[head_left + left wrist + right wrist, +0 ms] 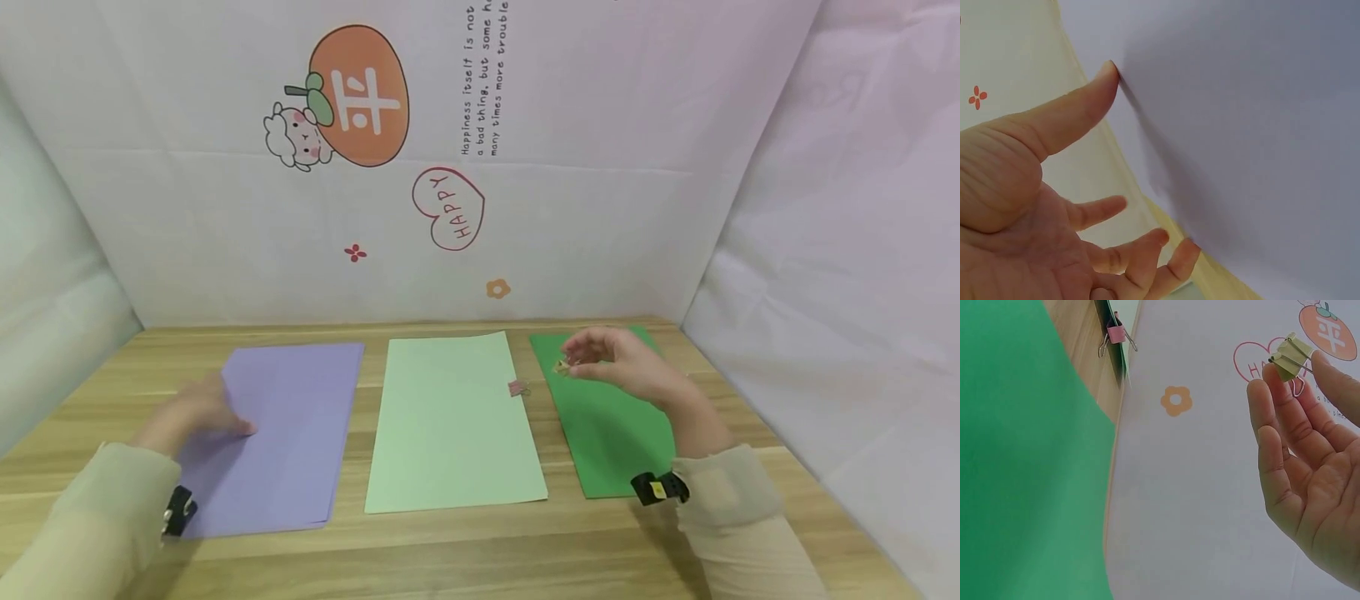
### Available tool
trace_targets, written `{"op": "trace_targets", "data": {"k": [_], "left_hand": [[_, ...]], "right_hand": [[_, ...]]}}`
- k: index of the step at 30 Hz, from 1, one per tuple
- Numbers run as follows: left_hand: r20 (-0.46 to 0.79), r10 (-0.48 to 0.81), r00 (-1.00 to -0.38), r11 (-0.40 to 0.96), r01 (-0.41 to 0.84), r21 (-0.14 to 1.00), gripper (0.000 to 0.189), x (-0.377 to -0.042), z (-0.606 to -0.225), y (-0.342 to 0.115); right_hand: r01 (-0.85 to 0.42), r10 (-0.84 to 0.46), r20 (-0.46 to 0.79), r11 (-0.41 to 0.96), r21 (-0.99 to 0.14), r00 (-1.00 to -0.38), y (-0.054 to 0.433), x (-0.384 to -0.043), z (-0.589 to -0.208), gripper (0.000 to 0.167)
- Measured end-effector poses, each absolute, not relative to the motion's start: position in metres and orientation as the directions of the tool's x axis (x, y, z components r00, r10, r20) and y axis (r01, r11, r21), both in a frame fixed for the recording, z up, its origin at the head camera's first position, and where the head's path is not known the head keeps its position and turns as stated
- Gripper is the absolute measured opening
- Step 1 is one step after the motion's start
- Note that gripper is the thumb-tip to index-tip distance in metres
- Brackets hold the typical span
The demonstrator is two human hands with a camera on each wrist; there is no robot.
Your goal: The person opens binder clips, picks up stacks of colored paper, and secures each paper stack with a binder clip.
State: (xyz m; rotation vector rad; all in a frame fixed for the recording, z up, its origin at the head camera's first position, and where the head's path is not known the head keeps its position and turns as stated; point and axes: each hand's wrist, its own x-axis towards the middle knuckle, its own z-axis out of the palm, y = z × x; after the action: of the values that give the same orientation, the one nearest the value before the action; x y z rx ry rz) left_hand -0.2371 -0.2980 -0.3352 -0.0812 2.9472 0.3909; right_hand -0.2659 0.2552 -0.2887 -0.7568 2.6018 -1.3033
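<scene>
On the left I see the left hand [197, 410] resting flat, fingers straight, on the purple paper [288, 433]. In the middle lies the light green paper [450, 433], with a pink clip [517, 388] on its right edge. The right hand [622, 362] pinches a yellow clip [1289, 357] above the dark green paper [611, 433].

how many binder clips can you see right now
2. A pink binder clip sits on the right edge of the light green paper. A yellowish binder clip is pinched in the right hand above the dark green paper. Others may be hidden.
</scene>
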Motion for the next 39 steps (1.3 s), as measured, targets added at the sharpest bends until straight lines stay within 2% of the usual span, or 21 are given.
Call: {"op": "trace_targets", "data": {"k": [2, 5, 10, 17, 22, 29, 32, 39], "left_hand": [[-0.184, -0.053, -0.981, 0.951, -0.106, 0.289, 0.107, -0.237, -0.334, -0.297], [-0.211, -0.074, -0.975, 0.927, -0.145, 0.347, 0.117, -0.237, -0.330, -0.294], [-0.216, -0.093, -0.972, 0.918, -0.167, 0.359, 0.121, -0.238, -0.330, -0.297], [-0.295, -0.080, -0.952, 0.876, -0.209, 0.434, 0.129, -0.240, -0.334, -0.304], [-0.302, -0.059, -0.951, 0.861, -0.202, 0.466, 0.129, -0.245, -0.334, -0.298], [-0.254, -0.082, -0.964, 0.903, -0.180, 0.391, 0.119, -0.248, -0.334, -0.283], [-0.255, -0.100, -0.962, 0.902, -0.195, 0.385, 0.121, -0.248, -0.334, -0.280], [-0.229, -0.112, -0.967, 0.874, -0.205, 0.440, 0.121, -0.244, -0.342, -0.291]], "right_hand": [[-0.372, -0.489, 0.099, 0.501, -0.782, -0.866, 0.256, -0.266, -0.288, 0.029], [-0.376, -0.491, 0.101, 0.502, -0.779, -0.865, 0.257, -0.266, -0.287, 0.029], [-0.364, -0.488, 0.090, 0.502, -0.785, -0.868, 0.259, -0.266, -0.287, 0.028], [-0.381, -0.495, 0.112, 0.485, -0.787, -0.862, 0.260, -0.268, -0.285, 0.029], [-0.372, -0.481, 0.106, 0.499, -0.783, -0.870, 0.261, -0.269, -0.285, 0.028], [-0.373, -0.485, 0.106, 0.495, -0.785, -0.868, 0.265, -0.268, -0.286, 0.029], [-0.367, -0.483, 0.104, 0.492, -0.789, -0.870, 0.266, -0.267, -0.286, 0.029], [-0.354, -0.486, 0.094, 0.477, -0.805, -0.869, 0.268, -0.268, -0.289, 0.030]]}}
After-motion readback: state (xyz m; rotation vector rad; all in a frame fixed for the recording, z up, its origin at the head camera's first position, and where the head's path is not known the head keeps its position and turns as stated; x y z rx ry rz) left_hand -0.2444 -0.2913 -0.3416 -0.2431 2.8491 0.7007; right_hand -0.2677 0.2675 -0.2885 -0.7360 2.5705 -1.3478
